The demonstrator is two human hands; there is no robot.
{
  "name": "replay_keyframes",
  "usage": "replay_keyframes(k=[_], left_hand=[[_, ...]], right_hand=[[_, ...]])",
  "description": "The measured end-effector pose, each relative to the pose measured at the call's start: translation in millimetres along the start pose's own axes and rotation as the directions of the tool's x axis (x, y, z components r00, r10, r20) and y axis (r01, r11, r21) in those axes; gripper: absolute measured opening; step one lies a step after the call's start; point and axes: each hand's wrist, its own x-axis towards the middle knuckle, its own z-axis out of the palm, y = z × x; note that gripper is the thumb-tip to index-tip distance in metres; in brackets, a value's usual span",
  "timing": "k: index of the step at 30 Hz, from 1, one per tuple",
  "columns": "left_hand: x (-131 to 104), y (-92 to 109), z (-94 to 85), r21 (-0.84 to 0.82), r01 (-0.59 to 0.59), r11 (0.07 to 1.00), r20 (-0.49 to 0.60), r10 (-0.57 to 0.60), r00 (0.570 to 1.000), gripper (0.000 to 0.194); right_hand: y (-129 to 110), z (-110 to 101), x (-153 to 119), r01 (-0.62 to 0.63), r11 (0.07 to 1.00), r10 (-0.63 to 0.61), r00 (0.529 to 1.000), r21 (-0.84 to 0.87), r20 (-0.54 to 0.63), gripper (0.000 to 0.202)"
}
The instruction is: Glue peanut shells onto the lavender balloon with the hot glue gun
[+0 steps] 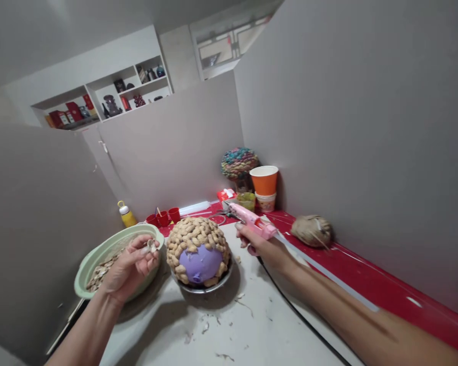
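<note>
My right hand (254, 242) is wrapped round a pink hot glue gun (252, 217), its nozzle pointing away to the upper left and its black cord running down across the board. Pinched in the fingers of my left hand (137, 259) is a peanut shell (151, 246), held beside the rim of a green basin (84, 284). Between the two hands a purple balloon (202, 263) sits in a metal bowl (204, 291). Peanut shells (196, 234) cover its top and sides, while a purple patch facing me is bare. Neither hand touches the balloon.
Loose peanut shells (101, 272) lie in the basin. Behind stand a yellow bottle (127, 215), red cups (163, 218), an orange paper cup (264, 181) and a colourful shell-covered ball (239, 162). A twine ball (312, 230) rests at right, by a grey partition (359, 152). Scraps litter the white board (168, 335).
</note>
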Motion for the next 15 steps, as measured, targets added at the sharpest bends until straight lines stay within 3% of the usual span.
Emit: replay_keyframes(k=[5, 9, 15], left_hand=[[-1, -30, 45.3, -0.030, 0.071, 0.997, 0.146, -0.066, 0.987, 0.035], [4, -47, 75.9, 0.016, 0.048, 0.999, 0.155, -0.050, 0.987, 0.035], [9, -62, 101.3, 0.139, -0.032, 0.990, 0.127, 0.014, 0.992, 0.034]], right_hand=[[-13, -1, -10, 0.108, 0.993, -0.111, 0.992, 0.050, 0.066, 0.036], [-19, 1, -23, 0.204, 0.974, -0.218, 0.963, 0.099, 0.160, 0.035], [-37, 2, -42, 0.423, 0.894, -0.448, 0.843, 0.148, 0.298, 0.024]])
